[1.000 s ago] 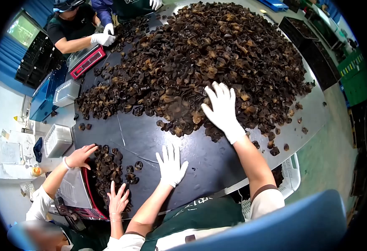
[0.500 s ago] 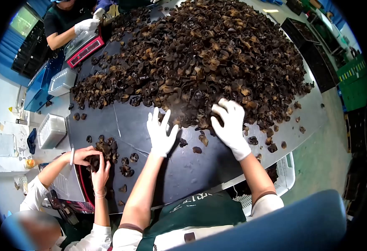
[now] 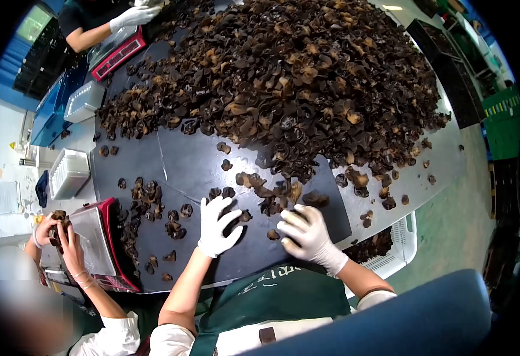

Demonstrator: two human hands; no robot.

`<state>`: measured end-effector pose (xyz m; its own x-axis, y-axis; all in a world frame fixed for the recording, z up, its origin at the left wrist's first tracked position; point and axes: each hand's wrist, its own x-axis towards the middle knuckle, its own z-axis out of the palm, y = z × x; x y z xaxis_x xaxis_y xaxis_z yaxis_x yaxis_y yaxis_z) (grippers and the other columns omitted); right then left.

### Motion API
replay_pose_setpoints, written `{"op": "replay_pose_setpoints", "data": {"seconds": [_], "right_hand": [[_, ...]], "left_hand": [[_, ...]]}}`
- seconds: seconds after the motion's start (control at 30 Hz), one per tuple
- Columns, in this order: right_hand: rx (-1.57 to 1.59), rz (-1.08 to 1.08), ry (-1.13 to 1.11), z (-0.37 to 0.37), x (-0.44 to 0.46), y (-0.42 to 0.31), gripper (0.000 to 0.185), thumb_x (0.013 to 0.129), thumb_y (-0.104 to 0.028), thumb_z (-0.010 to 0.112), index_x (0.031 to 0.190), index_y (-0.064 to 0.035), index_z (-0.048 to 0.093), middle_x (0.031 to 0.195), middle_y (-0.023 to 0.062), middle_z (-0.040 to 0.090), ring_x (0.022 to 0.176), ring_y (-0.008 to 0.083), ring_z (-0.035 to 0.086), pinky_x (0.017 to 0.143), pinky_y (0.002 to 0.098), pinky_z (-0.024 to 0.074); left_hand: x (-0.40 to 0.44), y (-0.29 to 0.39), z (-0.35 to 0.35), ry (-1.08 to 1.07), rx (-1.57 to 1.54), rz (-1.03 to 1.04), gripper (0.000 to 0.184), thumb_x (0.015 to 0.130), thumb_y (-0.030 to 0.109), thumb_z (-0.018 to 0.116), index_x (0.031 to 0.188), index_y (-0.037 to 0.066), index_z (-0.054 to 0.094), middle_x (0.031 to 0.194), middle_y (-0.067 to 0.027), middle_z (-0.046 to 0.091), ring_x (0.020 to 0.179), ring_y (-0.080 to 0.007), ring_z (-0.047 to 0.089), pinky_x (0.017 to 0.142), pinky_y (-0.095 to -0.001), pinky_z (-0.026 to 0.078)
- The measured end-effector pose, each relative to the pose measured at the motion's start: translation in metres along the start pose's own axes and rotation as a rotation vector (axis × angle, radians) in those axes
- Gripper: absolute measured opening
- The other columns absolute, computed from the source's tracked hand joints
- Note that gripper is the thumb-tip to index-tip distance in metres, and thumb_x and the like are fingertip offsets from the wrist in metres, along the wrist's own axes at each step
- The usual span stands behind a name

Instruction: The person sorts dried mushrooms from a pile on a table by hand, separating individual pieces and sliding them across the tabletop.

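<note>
My left hand (image 3: 217,226), in a white glove, rests low over the dark table (image 3: 254,258) with its fingers spread. Its fingertips reach a few black wood ear mushrooms (image 3: 221,193). To the right, my gloved right hand (image 3: 313,238) has bent fingers held apart, with nothing gripped that I can see. Just beyond its fingertips lies a loose band of wood ears (image 3: 277,193). The large heap of wood ears (image 3: 319,89) covers the far part of the table.
At left, a co-worker's bare hands (image 3: 67,240) hold wood ears above a red scale (image 3: 110,237). Another person's gloved hand (image 3: 134,18) is near a second red scale (image 3: 120,56). White tubs (image 3: 70,172) stand left; a white basket (image 3: 413,228) with wood ears sits below the right edge.
Both my hands have drawn back from the heap towards me, and a band of wood ears now lies nearer. The co-worker's hands have moved left over the scale, lifting wood ears.
</note>
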<state>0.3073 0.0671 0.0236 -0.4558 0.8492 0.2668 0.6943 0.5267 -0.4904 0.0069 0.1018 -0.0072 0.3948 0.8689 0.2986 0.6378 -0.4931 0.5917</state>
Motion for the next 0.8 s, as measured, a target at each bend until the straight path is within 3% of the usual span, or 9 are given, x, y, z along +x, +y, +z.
{"op": "replay_pose_setpoints", "data": {"seconds": [0.07, 0.2, 0.27, 0.37, 0.5, 0.57, 0.63, 0.7, 0.8], "right_hand": [[-0.054, 0.096, 0.150, -0.007, 0.009, 0.017, 0.044, 0.075, -0.026, 0.073, 0.116, -0.0119, 0.066, 0.130, 0.0118, 0.058, 0.120, 0.0364, 0.048, 0.098, 0.0499, 0.0413], [-0.270, 0.408, 0.060, 0.011, 0.031, 0.031, 0.079, 0.078, -0.049, 0.072, 0.145, -0.0141, 0.049, 0.149, 0.0231, 0.040, 0.134, 0.0508, 0.034, 0.109, 0.0695, 0.0218], [-0.203, 0.286, -0.044, 0.027, 0.035, 0.007, 0.079, 0.076, -0.051, 0.072, 0.143, -0.0137, 0.052, 0.151, 0.0241, 0.039, 0.135, 0.0514, 0.033, 0.110, 0.0698, 0.0191], [-0.100, 0.056, -0.148, 0.049, 0.019, -0.032, 0.074, 0.077, -0.055, 0.070, 0.140, -0.0183, 0.055, 0.152, 0.0225, 0.038, 0.137, 0.0517, 0.031, 0.110, 0.0731, 0.0155], [0.070, -0.149, -0.099, 0.053, 0.010, -0.055, 0.051, 0.076, -0.048, 0.073, 0.118, -0.0183, 0.069, 0.138, 0.0084, 0.056, 0.135, 0.0470, 0.039, 0.109, 0.0735, 0.0205], [0.094, -0.168, 0.049, 0.034, 0.045, -0.058, 0.028, 0.078, -0.036, 0.071, 0.100, -0.0170, 0.071, 0.115, 0.0027, 0.064, 0.119, 0.0334, 0.051, 0.103, 0.0601, 0.0335], [0.216, -0.039, -0.026, 0.031, 0.086, -0.040, 0.027, 0.076, -0.022, 0.072, 0.101, -0.0134, 0.070, 0.110, 0.0016, 0.065, 0.107, 0.0290, 0.054, 0.097, 0.0504, 0.0378], [-0.045, -0.056, 0.174, 0.040, 0.125, -0.023, 0.032, 0.076, -0.020, 0.071, 0.107, -0.0110, 0.067, 0.103, 0.0041, 0.065, 0.103, 0.0268, 0.053, 0.093, 0.0475, 0.0380], [-0.292, 0.024, -0.085, 0.060, 0.149, -0.007, 0.036, 0.076, -0.020, 0.072, 0.110, -0.0105, 0.065, 0.096, 0.0041, 0.064, 0.103, 0.0258, 0.052, 0.096, 0.0457, 0.0356]], "left_hand": [[0.000, -0.003, 0.004, 0.032, 0.092, -0.054, 0.048, 0.075, 0.032, 0.077, 0.120, 0.022, 0.069, 0.143, -0.0130, 0.051, 0.135, -0.0390, 0.041, 0.113, -0.0634, 0.020], [0.037, 0.015, 0.022, -0.117, 0.283, -0.132, 0.062, 0.079, 0.046, 0.071, 0.138, 0.028, 0.059, 0.156, -0.0170, 0.035, 0.141, -0.0493, 0.028, 0.109, -0.0738, 0.018], [0.045, 0.018, 0.028, -0.216, 0.352, -0.070, 0.067, 0.077, 0.048, 0.070, 0.140, 0.029, 0.056, 0.157, -0.0174, 0.033, 0.141, -0.0524, 0.026, 0.107, -0.0769, 0.017], [0.029, 0.005, 0.016, -0.192, 0.300, -0.081, 0.052, 0.075, 0.043, 0.070, 0.121, 0.022, 0.065, 0.157, -0.0156, 0.034, 0.144, -0.0484, 0.024, 0.108, -0.0767, 0.016], [-0.022, -0.012, -0.017, -0.131, 0.197, -0.141, 0.043, 0.070, 0.032, 0.074, 0.111, 0.017, 0.068, 0.151, -0.0186, 0.041, 0.140, -0.0491, 0.031, 0.111, -0.0701, 0.021], [-0.036, -0.007, -0.029, -0.106, 0.123, -0.202, 0.052, 0.073, 0.032, 0.075, 0.121, 0.016, 0.067, 0.151, -0.0211, 0.040, 0.141, -0.0488, 0.031, 0.115, -0.0620, 0.024], [-0.047, -0.005, -0.031, -0.038, 0.064, -0.194, 0.060, 0.074, 0.030, 0.076, 0.130, 0.014, 0.062, 0.152, -0.0228, 0.037, 0.141, -0.0476, 0.033, 0.116, -0.0572, 0.027], [-0.054, -0.002, -0.028, 0.011, -0.008, -0.243, 0.064, 0.074, 0.028, 0.076, 0.133, 0.012, 0.060, 0.153, -0.0238, 0.035, 0.140, -0.0473, 0.034, 0.115, -0.0553, 0.029], [-0.061, 0.002, -0.026, 0.076, -0.091, -0.364, 0.069, 0.075, 0.021, 0.077, 0.138, 0.007, 0.054, 0.155, -0.0255, 0.030, 0.140, -0.0446, 0.037, 0.114, -0.0489, 0.033]]}}
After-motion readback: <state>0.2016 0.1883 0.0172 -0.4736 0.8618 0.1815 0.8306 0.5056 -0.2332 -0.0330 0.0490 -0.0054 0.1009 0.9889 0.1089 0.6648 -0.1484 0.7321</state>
